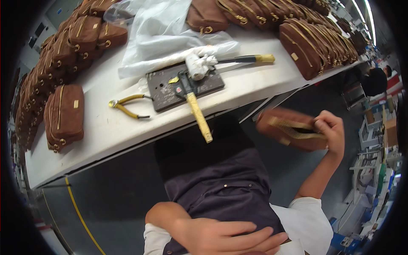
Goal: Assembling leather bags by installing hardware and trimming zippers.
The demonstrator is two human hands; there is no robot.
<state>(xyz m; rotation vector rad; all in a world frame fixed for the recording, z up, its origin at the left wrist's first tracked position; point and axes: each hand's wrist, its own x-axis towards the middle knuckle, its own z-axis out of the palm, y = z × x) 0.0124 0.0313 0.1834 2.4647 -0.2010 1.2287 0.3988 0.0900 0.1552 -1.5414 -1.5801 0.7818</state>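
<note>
My right hand [332,131] grips one end of a small brown zip bag [274,121] out in the air to the right, past the table's edge. The bag tilts, and its gold zipper gapes partly open. Low in the view, my left hand [227,237] lies across the front of my dark apron [212,178] with its fingers stretched out and nothing seen in them. On the table, a hammer [196,110] with a yellow-wrapped handle rests on a dark slab [163,91], its handle jutting over the edge. Yellow-handled pliers [125,106] lie beside the slab.
Several brown bags are piled on the table's left [80,36], and a row [301,46] stands at the right. One bag [64,114] sits apart at the left. A white-wrapped mallet [197,68] lies on the slab, before crumpled clear plastic [155,36]. A person [376,80] is far right.
</note>
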